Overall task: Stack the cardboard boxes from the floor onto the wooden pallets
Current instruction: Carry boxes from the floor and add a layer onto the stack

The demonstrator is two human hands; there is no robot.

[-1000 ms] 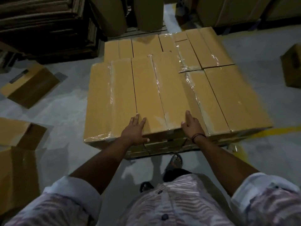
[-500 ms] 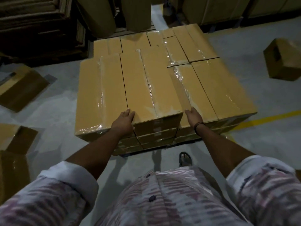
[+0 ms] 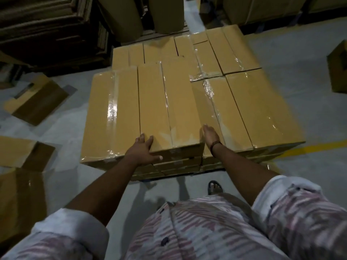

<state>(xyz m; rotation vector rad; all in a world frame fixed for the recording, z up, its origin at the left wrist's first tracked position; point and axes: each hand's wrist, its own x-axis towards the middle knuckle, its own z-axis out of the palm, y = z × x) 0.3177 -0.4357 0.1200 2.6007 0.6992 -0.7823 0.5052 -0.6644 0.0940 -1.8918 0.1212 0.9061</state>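
Observation:
A stack of tan, tape-sealed cardboard boxes (image 3: 253,109) fills the middle of the view, and whatever it stands on is hidden beneath it. The long middle top box (image 3: 169,109) sits higher than the boxes to its right. My left hand (image 3: 142,150) rests on its near left corner, fingers straight on the top and thumb spread along the front face. My right hand (image 3: 210,134) presses flat against the box's right side, down in the gap beside the lower neighbour.
Loose boxes lie on the grey floor at left (image 3: 37,102) and near left (image 3: 18,152); another stands at the right edge (image 3: 338,68). Flattened cardboard (image 3: 47,25) and brown rolls (image 3: 165,14) stand behind. A yellow floor line (image 3: 309,147) runs at right. My sandalled foot (image 3: 215,187) is near the stack.
Both hands lay flat on the box top a second ago. My right hand has slid off to the box's right side, and my left hand has shifted to the near left corner.

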